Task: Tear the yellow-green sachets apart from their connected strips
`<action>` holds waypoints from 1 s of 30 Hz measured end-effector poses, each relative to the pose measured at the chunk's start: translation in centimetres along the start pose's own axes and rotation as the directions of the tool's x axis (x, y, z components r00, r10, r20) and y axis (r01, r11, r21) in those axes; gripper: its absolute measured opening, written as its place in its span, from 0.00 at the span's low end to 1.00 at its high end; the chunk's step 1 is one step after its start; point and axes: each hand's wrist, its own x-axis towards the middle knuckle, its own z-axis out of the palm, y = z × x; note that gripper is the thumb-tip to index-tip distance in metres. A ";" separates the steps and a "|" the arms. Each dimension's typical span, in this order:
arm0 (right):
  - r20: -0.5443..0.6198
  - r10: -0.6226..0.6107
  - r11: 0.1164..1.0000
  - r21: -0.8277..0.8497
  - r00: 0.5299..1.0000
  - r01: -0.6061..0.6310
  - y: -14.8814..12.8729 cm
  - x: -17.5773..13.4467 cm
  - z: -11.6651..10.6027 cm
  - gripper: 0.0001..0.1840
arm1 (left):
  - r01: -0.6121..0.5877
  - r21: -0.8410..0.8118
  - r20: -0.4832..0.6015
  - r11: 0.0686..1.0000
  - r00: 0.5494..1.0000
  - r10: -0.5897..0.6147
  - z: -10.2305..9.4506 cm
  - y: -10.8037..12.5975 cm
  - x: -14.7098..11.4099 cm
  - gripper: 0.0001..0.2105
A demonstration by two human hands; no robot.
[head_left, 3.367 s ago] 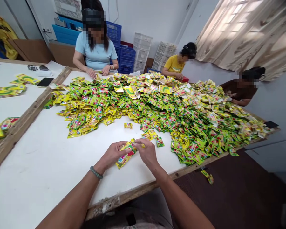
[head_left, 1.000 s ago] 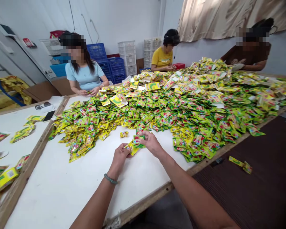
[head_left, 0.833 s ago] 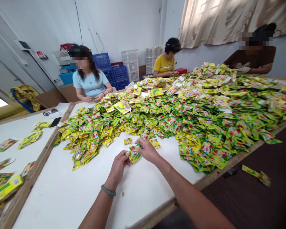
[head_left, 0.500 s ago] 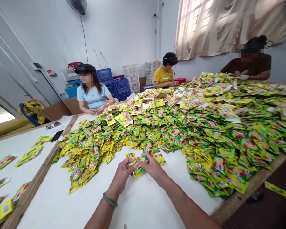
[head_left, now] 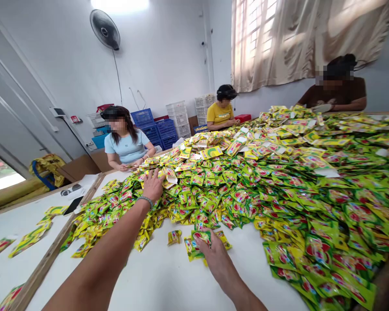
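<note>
With the right hand [head_left: 215, 255], pinches green-and-yellow packets [head_left: 191, 248] between thumb and fingers, low at the worktop [head_left: 149, 280]; cannot tell whether resting on it or lifted. Finds a small yellow packet [head_left: 174, 237] lying just to the left, apart from the heap [head_left: 240, 194]. With the left hand [head_left: 153, 186], reaches farther out with fingers spread, at the heap's left part, near a carton [head_left: 171, 175] with a white flap; cannot confirm contact. Locates a dark phone [head_left: 73, 205] beside the wooden strip [head_left: 44, 268]. Beyond, records persons in light blue [head_left: 126, 147], yellow [head_left: 219, 115] and brown [head_left: 339, 97]. Farther back, notes stacked blue crates [head_left: 165, 131], white crates [head_left: 177, 114] and, higher, a wall fan [head_left: 104, 30].
</note>
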 end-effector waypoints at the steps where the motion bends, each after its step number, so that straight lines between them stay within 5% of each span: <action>1: -0.006 0.015 1.000 0.023 1.000 -0.015 -0.1 0.0 0.0 0.23 | -0.037 0.012 0.003 0.999 0.999 0.037 0.3 0.1 0.5 0.14; 6: -0.003 0.057 0.997 0.055 0.998 -0.057 -0.9 -0.2 -0.2 0.24 | -0.181 -0.028 -0.138 0.983 0.975 0.176 -1.6 2.5 -1.6 0.10; 9: -0.072 0.001 1.000 -0.019 0.997 -0.002 -0.9 0.0 -0.4 0.23 | -0.216 -0.095 -0.116 0.972 0.972 0.204 -3.1 4.8 -6.6 0.07; 12: -0.124 -0.071 0.991 -0.118 0.990 0.057 -0.7 0.2 -0.6 0.20 | -0.201 -0.245 0.028 0.948 0.976 0.215 -2.5 6.6 -12.8 0.06; 17: -0.111 -0.098 0.960 -0.273 0.989 0.065 -0.1 0.6 -0.8 0.20 | 0.166 -0.500 0.363 0.850 0.931 0.032 0.0 7.4 -19.7 0.15; 21: -0.099 -0.068 0.949 -0.314 0.993 0.034 1.1 1.3 -0.5 0.19 | 0.433 -0.422 0.503 0.797 0.843 -0.191 0.1 7.2 -21.3 0.23; 24: -0.063 -0.084 0.963 -0.261 0.994 0.065 1.6 1.5 -0.3 0.17 | 0.508 -0.413 0.555 0.756 0.798 -0.233 -0.5 7.1 -21.8 0.17; 27: -0.042 -0.149 0.973 -0.187 0.988 0.138 1.5 1.4 -0.3 0.17 | 0.561 -0.638 0.564 0.527 0.807 -0.176 -0.9 7.3 -22.6 0.14; 30: -0.008 -0.167 0.972 -0.166 0.986 0.163 1.5 1.3 -0.4 0.17 | 0.628 -0.775 0.619 0.064 0.776 -0.117 -1.2 7.5 -23.3 0.17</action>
